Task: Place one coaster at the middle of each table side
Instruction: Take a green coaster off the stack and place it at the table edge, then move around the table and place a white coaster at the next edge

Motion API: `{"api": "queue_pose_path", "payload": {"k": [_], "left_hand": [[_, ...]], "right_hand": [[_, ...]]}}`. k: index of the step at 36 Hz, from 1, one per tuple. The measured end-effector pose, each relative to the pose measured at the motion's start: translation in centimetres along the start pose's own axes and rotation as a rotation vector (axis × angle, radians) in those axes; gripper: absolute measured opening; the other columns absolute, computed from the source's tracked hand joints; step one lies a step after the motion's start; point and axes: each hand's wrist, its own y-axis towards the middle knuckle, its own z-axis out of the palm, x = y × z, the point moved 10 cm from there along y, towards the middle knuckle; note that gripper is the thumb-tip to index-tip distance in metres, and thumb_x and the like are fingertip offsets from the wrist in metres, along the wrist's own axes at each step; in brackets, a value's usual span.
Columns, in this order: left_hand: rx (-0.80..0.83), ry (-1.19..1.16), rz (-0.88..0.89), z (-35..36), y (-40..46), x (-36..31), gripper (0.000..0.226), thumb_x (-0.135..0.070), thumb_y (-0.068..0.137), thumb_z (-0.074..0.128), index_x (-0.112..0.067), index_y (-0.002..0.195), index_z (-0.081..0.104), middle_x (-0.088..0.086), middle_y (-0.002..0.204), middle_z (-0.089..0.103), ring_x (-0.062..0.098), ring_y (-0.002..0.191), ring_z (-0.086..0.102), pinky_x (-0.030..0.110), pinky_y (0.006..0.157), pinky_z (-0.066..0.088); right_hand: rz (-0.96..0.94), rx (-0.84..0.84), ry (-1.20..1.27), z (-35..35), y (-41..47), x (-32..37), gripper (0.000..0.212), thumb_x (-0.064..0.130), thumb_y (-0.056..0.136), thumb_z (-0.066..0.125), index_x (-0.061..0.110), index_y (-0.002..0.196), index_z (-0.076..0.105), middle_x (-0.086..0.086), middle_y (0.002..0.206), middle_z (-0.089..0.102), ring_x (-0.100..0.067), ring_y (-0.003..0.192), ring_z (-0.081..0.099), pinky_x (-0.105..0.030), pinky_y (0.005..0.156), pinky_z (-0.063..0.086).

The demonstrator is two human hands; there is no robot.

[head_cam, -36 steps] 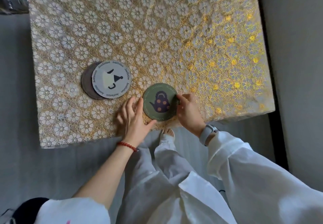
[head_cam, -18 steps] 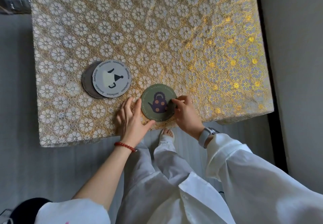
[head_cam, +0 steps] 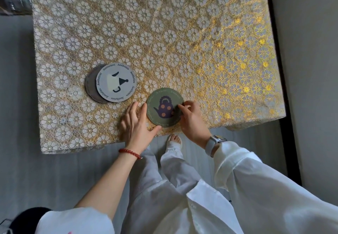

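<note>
A green round coaster [head_cam: 163, 105] with a purple teapot print lies flat near the middle of the table's near edge. My right hand [head_cam: 192, 122] pinches its right rim with thumb and fingers. My left hand [head_cam: 135, 124] lies flat on the cloth, fingers apart, its thumb and forefinger touching the coaster's left and lower rim. A small stack of coasters [head_cam: 113, 83] sits to the left, a grey-white one with a teapot print on top and darker ones beneath.
The table [head_cam: 164, 32] wears a gold and white floral lace cloth. Grey floor lies left and below. A dark gap and a wall run along the right side. My legs and a bare foot [head_cam: 173, 139] stand at the near edge.
The green coaster has been nudged slightly left and away from the edge between both hands. The stack has not moved.
</note>
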Motion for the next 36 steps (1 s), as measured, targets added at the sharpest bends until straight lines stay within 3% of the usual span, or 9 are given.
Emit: {"api": "queue_pose_path", "payload": {"k": [8, 14, 22, 25, 31, 36], "left_hand": [[-0.003, -0.007, -0.004, 0.1, 0.0, 0.2, 0.088, -0.048, 0.066, 0.071, -0.021, 0.137, 0.027, 0.011, 0.151, 0.018, 0.026, 0.138, 0.010, 0.055, 0.106, 0.017], [0.023, 0.024, -0.005, 0.5, 0.1, 0.3, 0.089, -0.052, 0.067, 0.068, -0.022, 0.138, 0.023, 0.010, 0.152, 0.013, 0.025, 0.139, 0.006, 0.055, 0.108, 0.015], [0.061, 0.042, 0.002, 0.8, 0.3, 0.4, 0.089, -0.054, 0.069, 0.064, -0.022, 0.139, 0.018, 0.010, 0.153, 0.011, 0.025, 0.140, 0.004, 0.055, 0.109, 0.016], [0.073, -0.017, 0.015, 0.4, 0.6, 0.6, 0.081, -0.047, 0.072, 0.065, -0.023, 0.137, 0.024, 0.007, 0.151, 0.017, 0.025, 0.138, 0.010, 0.056, 0.109, 0.017], [-0.081, -0.238, -0.057, -3.1, 0.9, 4.4, 0.046, -0.018, 0.079, 0.063, -0.014, 0.122, 0.049, 0.011, 0.136, 0.037, 0.028, 0.127, 0.033, 0.053, 0.104, 0.034], [-0.245, -0.153, -0.185, -7.5, 1.0, 9.7, 0.043, -0.018, 0.078, 0.064, -0.009, 0.118, 0.052, 0.015, 0.131, 0.044, 0.033, 0.122, 0.039, 0.052, 0.104, 0.025]], "right_hand": [[-0.018, -0.006, -0.076, 0.5, -0.4, 0.0, 0.046, -0.002, 0.079, 0.041, 0.001, 0.125, 0.041, -0.026, 0.132, 0.034, -0.038, 0.120, 0.035, -0.045, 0.098, 0.040], [-0.021, 0.012, -0.292, 1.3, -0.5, -0.6, 0.052, 0.010, 0.081, 0.046, 0.008, 0.131, 0.032, -0.020, 0.137, 0.034, -0.038, 0.115, 0.038, -0.048, 0.093, 0.038], [-0.047, 0.021, -0.395, 0.8, -0.1, -0.6, 0.051, 0.025, 0.080, 0.045, 0.016, 0.128, 0.034, -0.010, 0.134, 0.037, -0.031, 0.112, 0.040, -0.045, 0.090, 0.037], [-0.084, 0.027, -0.443, 0.4, -0.1, 0.1, 0.059, 0.033, 0.075, 0.045, 0.019, 0.129, 0.029, -0.009, 0.135, 0.035, -0.030, 0.114, 0.038, -0.047, 0.093, 0.036], [-0.133, 0.069, -0.451, 1.1, 2.2, 3.6, 0.063, 0.033, 0.081, 0.047, 0.021, 0.135, 0.019, -0.010, 0.142, 0.028, -0.028, 0.126, 0.028, -0.049, 0.106, 0.026], [-0.178, 0.064, -0.293, 2.4, 6.1, 8.9, 0.053, 0.021, 0.085, 0.046, 0.013, 0.134, 0.027, -0.012, 0.132, 0.042, -0.029, 0.119, 0.037, -0.046, 0.102, 0.034]]}}
